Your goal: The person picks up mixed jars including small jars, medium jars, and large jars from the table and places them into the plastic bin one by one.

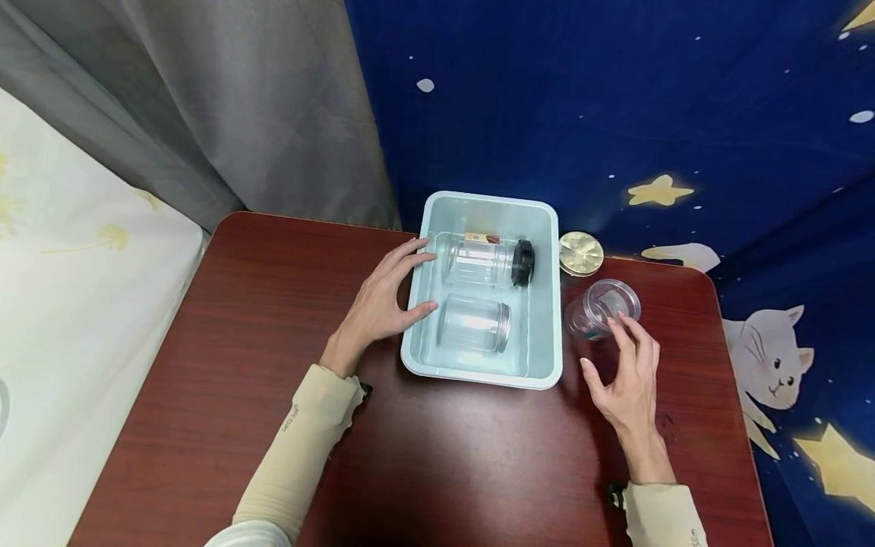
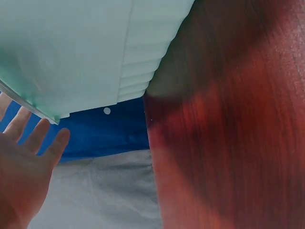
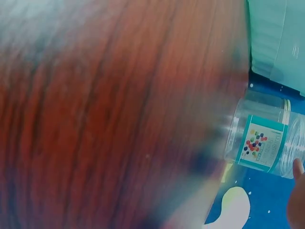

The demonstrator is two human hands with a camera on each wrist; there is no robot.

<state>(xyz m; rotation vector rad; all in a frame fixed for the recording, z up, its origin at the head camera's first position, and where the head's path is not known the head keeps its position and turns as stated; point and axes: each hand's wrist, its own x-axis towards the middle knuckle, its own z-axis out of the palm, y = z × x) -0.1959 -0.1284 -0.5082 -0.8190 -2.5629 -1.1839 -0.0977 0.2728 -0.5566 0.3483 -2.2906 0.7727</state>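
Note:
My left hand (image 1: 376, 304) is at the left rim of a pale blue plastic bin (image 1: 491, 380), fingers spread and fingertips over the edge. Inside the bin lie two clear jars on their sides: one jar with a black lid (image 1: 478, 262), and below it a lidless jar (image 1: 472, 323) with a threaded mouth. Right of the bin, another clear jar (image 1: 581, 319) stands upright on the table, its mouth uncovered. My right hand (image 1: 629, 380) is beside that jar, fingertips right at its rim and thumb held apart. The right wrist view shows a teal-bordered label (image 3: 262, 143) on it.
A round gold lid (image 1: 581, 252) lies between the bin's upper right side and the table's back edge. The dark red wooden table (image 1: 273, 304) ends at a grey curtain (image 1: 273, 114) and a blue curtain (image 1: 547, 99) behind.

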